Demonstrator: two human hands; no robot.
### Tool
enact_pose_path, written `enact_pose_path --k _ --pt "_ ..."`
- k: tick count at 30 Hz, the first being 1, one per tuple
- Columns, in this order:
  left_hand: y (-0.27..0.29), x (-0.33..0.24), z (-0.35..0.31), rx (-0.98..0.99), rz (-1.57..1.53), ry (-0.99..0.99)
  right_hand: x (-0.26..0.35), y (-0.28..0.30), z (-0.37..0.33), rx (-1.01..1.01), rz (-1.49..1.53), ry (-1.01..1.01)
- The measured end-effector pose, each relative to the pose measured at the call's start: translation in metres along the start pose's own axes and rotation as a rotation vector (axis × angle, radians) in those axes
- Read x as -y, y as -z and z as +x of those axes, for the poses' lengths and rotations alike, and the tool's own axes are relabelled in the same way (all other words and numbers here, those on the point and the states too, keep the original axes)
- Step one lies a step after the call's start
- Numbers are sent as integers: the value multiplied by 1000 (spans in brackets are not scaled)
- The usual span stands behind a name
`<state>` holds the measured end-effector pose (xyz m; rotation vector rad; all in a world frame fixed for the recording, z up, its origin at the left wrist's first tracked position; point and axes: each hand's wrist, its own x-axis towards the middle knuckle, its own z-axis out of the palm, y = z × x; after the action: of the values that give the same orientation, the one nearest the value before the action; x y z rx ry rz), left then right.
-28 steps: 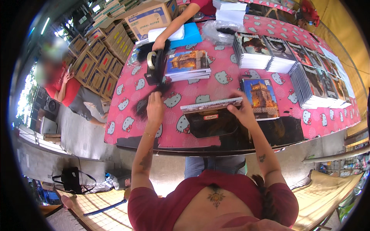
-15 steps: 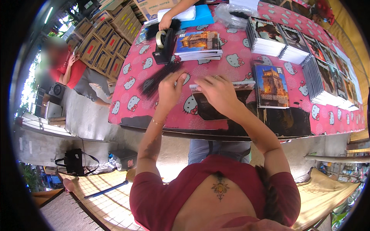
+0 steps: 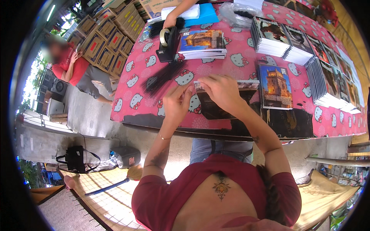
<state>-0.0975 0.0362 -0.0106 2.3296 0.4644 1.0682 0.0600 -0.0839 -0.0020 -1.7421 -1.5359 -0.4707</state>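
A notebook with a dark cover (image 3: 217,106) lies at the near edge of the table, its page edges turned away from me. My right hand (image 3: 225,94) grips it at the upper left corner, fingers curled over the edge. Just left of that corner is my left hand (image 3: 177,102), thumb and fingertips pressed together; whatever they pinch is too small to make out. A loose bundle of black plastic binding coils (image 3: 162,79) lies beyond my left hand. To the right rests a spiral notebook with a tower on its cover (image 3: 275,86).
A black tape dispenser (image 3: 166,50) stands beside a stack of spiral notebooks (image 3: 202,44). Another person's hand (image 3: 169,21) reaches in behind it. More notebook stacks (image 3: 271,36) fill the right side. Cartons (image 3: 104,42) are piled at left, near a standing person (image 3: 77,65).
My left hand has come down and nearer to the notebook's corner. The fingers of my right hand have closed in on that corner. The notebook stays about where it was.
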Motion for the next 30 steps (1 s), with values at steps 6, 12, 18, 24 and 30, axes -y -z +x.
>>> enact_pose_path --k 6,12,18,24,30 --pt "10 4 12 216 279 169 3 5 0 55 44 -13" --pt "22 -12 35 213 -52 -94 1 6 1 73 39 -11" --pt "23 -6 49 434 54 -194 -1 6 1 87 99 -44" --pt "18 4 56 482 3 -307 -3 12 3 176 101 -47" --pt "17 1 50 441 77 -266 -8 36 -4 138 11 -20"
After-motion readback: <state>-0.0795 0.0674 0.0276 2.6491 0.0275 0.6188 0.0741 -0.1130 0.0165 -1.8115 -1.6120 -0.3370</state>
